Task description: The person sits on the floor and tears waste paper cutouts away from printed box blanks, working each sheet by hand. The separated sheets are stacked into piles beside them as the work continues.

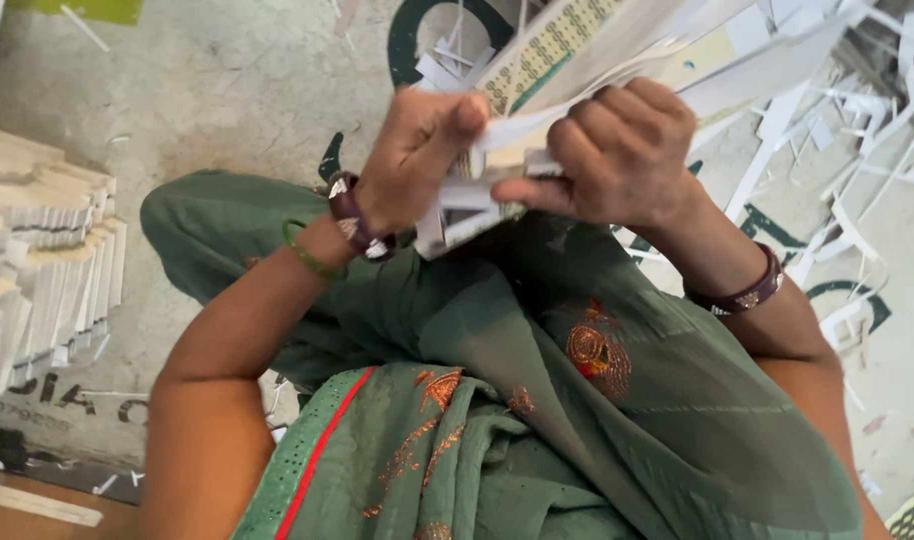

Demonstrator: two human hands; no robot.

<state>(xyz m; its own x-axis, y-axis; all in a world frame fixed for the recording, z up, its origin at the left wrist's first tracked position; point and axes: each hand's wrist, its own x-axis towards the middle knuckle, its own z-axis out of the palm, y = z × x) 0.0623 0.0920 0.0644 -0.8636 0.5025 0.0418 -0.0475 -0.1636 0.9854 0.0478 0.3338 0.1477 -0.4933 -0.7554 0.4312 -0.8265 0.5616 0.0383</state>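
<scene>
Gripping a bundle of card sheets [537,110] with both hands over my lap, its near end at my knees. Left hand [417,150] pinches one white strip, thumb on top, seemingly to peel it off. Right hand [617,150] is curled tight around the bundle's end, steadying it. Trimmed paper strips [857,130] litter the floor [227,90]; stacked cards [47,260] sit left.

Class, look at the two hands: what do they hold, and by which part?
Both the left hand and the right hand grip a stack of printed card sheets by its near end.
</scene>
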